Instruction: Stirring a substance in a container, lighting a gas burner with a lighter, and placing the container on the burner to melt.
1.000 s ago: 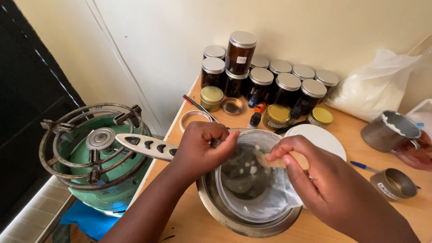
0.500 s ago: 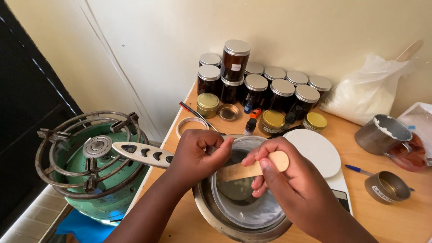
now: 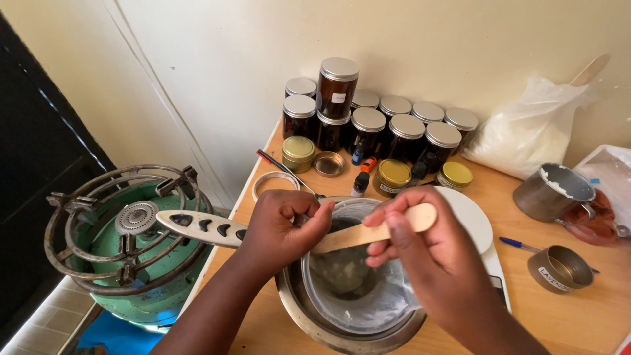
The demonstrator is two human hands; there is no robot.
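Note:
My left hand (image 3: 284, 227) grips the cream handle (image 3: 200, 227) of a utensil at the rim of a clear glass bowl (image 3: 374, 299). The glass bowl sits inside a steel bowl (image 3: 315, 325) on the wooden table (image 3: 578, 322). A flat wooden stick (image 3: 374, 231) is pinched in my right hand (image 3: 427, 253), lying nearly level over the glass bowl, its tip near my left thumb. White residue coats the inside of the glass bowl.
A green gas burner (image 3: 125, 240) stands left of the table. Several dark jars (image 3: 368, 121) with silver lids line the wall, with gold tins (image 3: 393, 176) in front. A white disc on a scale (image 3: 470, 217), metal cups (image 3: 551, 190), a white powder bag (image 3: 532, 131) and a pen (image 3: 519, 244) lie right.
My right hand has lifted the wooden stick out of the glass bowl and turned it nearly level. My left hand has kept its hold on the handle.

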